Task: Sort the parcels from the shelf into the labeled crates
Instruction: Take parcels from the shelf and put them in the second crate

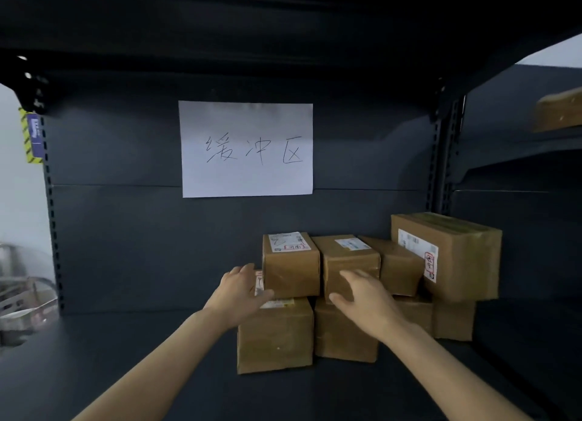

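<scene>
Still early: approx 8 parcels sat on shelf. Left hand, right hand spread, touching top boxes. No crates seen.

hidden: left hand fingertips behind upper-left parcel | blurred: parcel labels unreadable

A storage or warehouse place: a dark metal shelf holds cardboard parcels with shipping labels, under a handwritten paper sign.
</scene>
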Available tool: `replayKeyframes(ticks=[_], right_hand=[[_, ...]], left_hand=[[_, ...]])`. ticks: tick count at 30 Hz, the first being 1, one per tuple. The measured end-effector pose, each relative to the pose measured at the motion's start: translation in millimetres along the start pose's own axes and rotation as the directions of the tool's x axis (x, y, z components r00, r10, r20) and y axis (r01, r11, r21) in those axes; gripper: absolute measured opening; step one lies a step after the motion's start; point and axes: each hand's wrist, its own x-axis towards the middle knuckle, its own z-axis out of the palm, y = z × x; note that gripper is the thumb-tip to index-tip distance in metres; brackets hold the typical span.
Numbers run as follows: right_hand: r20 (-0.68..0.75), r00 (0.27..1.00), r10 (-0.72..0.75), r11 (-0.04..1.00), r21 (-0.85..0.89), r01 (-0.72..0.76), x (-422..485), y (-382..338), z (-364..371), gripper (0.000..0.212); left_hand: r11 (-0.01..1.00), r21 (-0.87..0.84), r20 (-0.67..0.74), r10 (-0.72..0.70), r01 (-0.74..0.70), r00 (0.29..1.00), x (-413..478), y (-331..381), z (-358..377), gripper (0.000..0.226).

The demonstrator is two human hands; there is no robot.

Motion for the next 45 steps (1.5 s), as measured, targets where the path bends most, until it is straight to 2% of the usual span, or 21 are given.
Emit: replayKeyframes(ticks=[4, 6, 9, 12, 15, 19, 21, 25, 27, 30, 32, 35, 37, 40, 42, 45], right_hand=[[-0.144, 0.988, 0.054, 0.997, -0.055, -0.062, 23, 11, -12, 0.058], [-0.190, 0.978, 0.088, 0.991, -0.087, -0.106, 32, 20, -19, 0.057], [-0.213, 0.968, 0.135, 0.979, -0.124, -0.164, 45, 31, -23, 0.058], [-0.192, 0.960, 0.206, 0.966, -0.119, -0.231, 53, 34, -21, 0.060], [-0.144, 0.949, 0.281, 0.958, -0.014, -0.285, 59, 34, -12, 0.066], [-0.136, 0.928, 0.347, 0.930, 0.175, -0.322, 62, 34, -4, 0.060], [-0.121, 0.919, 0.376, 0.904, 0.267, -0.334, 64, 34, -6, 0.056], [-0.060, 0.892, 0.448, 0.835, 0.384, -0.393, 64, 36, -8, 0.059], [-0.006, 0.883, 0.469, 0.767, 0.497, -0.405, 63, 39, -6, 0.054], [0.114, 0.866, 0.486, 0.585, 0.695, -0.419, 57, 41, -3, 0.039], [0.160, 0.861, 0.484, 0.503, 0.753, -0.423, 52, 42, -3, 0.033], [0.152, 0.874, 0.463, 0.484, 0.783, -0.392, 46, 44, -2, 0.027], [0.128, 0.889, 0.440, 0.464, 0.815, -0.347, 42, 42, -3, 0.026], [0.092, 0.915, 0.394, 0.421, 0.866, -0.269, 34, 35, -3, 0.044], [0.093, 0.931, 0.354, 0.390, 0.890, -0.237, 30, 31, -2, 0.055], [0.091, 0.955, 0.283, 0.389, 0.899, -0.201, 24, 21, 1, 0.045]], left_hand=[[0.997, -0.069, -0.016, -0.020, 0.019, 1.000, 30, -2, 2, 0.074], [0.987, -0.161, -0.010, -0.012, 0.010, 1.000, 42, 0, 3, 0.067], [0.961, -0.277, 0.009, 0.008, -0.005, 1.000, 55, 3, 7, 0.050], [0.924, -0.380, 0.054, -0.024, 0.043, 0.998, 63, 5, 10, 0.057], [0.848, -0.504, 0.122, -0.119, 0.165, 0.985, 73, 4, 15, 0.068], [0.669, -0.668, 0.249, -0.210, 0.325, 0.945, 80, 0, 24, 0.077], [0.589, -0.722, 0.282, -0.228, 0.363, 0.932, 82, -2, 28, 0.076], [0.510, -0.775, 0.275, -0.260, 0.374, 0.926, 81, -5, 30, 0.072], [0.474, -0.803, 0.274, -0.245, 0.361, 0.930, 78, -6, 29, 0.069], [0.452, -0.826, 0.271, -0.204, 0.336, 0.941, 72, -6, 28, 0.064], [0.430, -0.847, 0.259, -0.182, 0.313, 0.949, 67, -6, 28, 0.060], [0.410, -0.876, 0.202, -0.165, 0.253, 0.965, 56, -5, 25, 0.054], [0.431, -0.884, 0.137, -0.128, 0.179, 0.982, 48, -3, 20, 0.044], [0.481, -0.876, 0.023, -0.054, 0.047, 0.998, 35, 0, 9, 0.031], [0.492, -0.871, -0.029, -0.029, -0.011, 0.999, 26, 1, 0, 0.037], [0.536, -0.842, -0.087, -0.032, -0.056, 0.996, 12, -3, -10, 0.048]])
